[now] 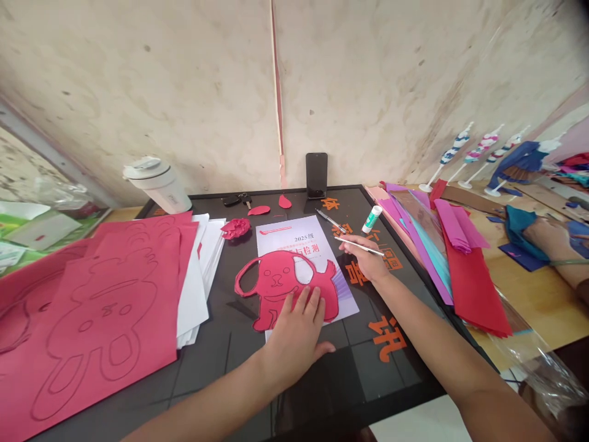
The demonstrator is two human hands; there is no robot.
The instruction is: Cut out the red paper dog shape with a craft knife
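Observation:
A red paper dog cutout point(271, 270) with pencilled eyes, nose and mouth lies on a white and lilac booklet point(340, 294). An oval gap shows inside the ear outline at its left. My left hand point(299, 319) rests on the dog's body with fingers stretched out and thumb apart. To the right of the booklet, my right hand point(365, 258) grips a slim white pen-like stick point(368, 247), which points left. Just beyond that hand lie a dark and silver pen point(330, 220) and a green and white glue stick point(372, 218).
Red sheets with animal outlines point(110, 307) and white paper point(196, 301) cover the left side. A white tumbler point(159, 184), keys point(237, 199), red scraps point(259, 210) and a phone point(316, 176) stand or lie behind. Coloured papers point(469, 270) and another person's arm point(552, 252) are at right.

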